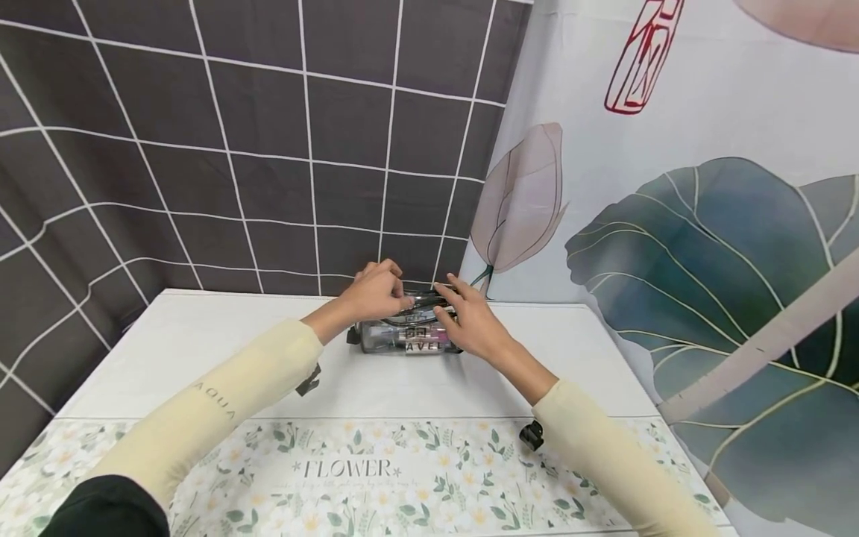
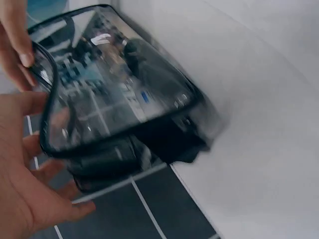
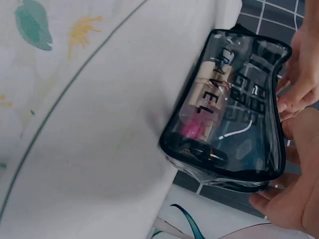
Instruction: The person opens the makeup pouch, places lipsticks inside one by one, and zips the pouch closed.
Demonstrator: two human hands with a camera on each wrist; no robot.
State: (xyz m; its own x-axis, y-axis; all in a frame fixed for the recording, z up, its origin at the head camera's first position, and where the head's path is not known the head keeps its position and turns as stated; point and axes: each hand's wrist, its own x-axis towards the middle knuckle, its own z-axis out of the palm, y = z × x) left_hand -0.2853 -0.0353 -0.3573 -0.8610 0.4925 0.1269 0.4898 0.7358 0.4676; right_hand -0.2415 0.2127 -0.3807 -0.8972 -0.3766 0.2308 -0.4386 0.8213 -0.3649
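A clear toiletry bag with black piping and black lettering lies on the white tabletop near its back edge. Bottles and a pink item show through its clear plastic. At the bag's upper left, my left hand grips the black-piped top edge with bent fingers, and its thumb lies at that edge in the right wrist view. My right hand holds the upper right of the same edge, fingers spread and bent around it. Some fingertips of both hands are hidden behind the bag.
The white table has a floral printed strip along its front. Behind it hangs a dark cloth with white grid lines; a leaf-printed cloth hangs at the right. Black wrist straps show under the sleeves.
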